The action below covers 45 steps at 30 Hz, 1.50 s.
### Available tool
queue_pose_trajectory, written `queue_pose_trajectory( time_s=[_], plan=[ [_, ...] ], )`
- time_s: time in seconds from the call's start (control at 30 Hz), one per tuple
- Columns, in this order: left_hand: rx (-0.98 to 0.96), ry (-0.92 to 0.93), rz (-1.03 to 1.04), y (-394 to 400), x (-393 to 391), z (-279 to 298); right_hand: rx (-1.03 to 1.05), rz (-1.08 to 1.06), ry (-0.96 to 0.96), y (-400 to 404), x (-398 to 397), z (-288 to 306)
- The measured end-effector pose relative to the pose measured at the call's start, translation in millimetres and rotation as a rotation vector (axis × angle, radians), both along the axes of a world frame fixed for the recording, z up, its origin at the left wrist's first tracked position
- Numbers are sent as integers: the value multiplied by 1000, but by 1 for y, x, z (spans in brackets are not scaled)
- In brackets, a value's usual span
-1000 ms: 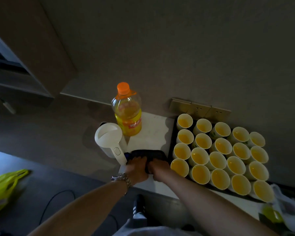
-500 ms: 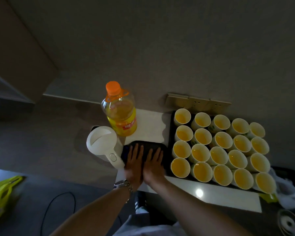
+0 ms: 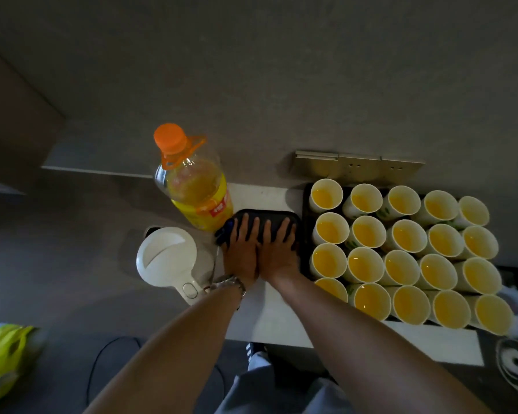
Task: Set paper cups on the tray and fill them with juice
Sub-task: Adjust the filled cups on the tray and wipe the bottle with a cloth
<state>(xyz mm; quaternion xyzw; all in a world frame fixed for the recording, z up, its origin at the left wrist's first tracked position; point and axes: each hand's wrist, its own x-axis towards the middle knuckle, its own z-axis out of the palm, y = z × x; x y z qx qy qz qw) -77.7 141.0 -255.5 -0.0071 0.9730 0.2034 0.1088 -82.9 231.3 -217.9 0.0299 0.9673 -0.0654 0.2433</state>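
Filling looks done: twenty paper cups [image 3: 401, 249] stand packed in rows on the dark tray [image 3: 306, 204] at right of frame, each holding yellow juice, none seen empty. Judging by that, the task is at its close or pausing.

Both hands lie flat, fingers spread, gripping nothing: left hand [image 3: 242, 249] and right hand [image 3: 277, 249] side by side, palms down on a small black rounded pad [image 3: 266, 216] at center frame, just left of the tray. Wristwatch [image 3: 229, 283] on the left wrist.

Juice bottle [image 3: 196, 186], clear plastic, orange cap on, yellow label, roughly half full, stands upper center, touching or just beside the pad. White plastic jug [image 3: 166, 256] with lid and handle sits left of the hands.

Next move probably only needs lifting the hands clear; cups are thin paper, tightly packed, easy to jostle. Counter [image 3: 281, 321] is smooth white.
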Motion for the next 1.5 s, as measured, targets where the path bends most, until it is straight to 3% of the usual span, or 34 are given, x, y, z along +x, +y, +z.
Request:
queue_pose_trajectory(
  time_s=[0.37,0.83,1.5],
  plan=[
    [-138,-65,-18,-10,-53,0,-51,-45,64,-1,-48,-2],
    [-134,-170,-3,-5,-83,13,-78,-46,43,6,-82,-2],
    [-284,-285,83,13,66,19,-26,115,-36,9,48,-2]
  ],
)
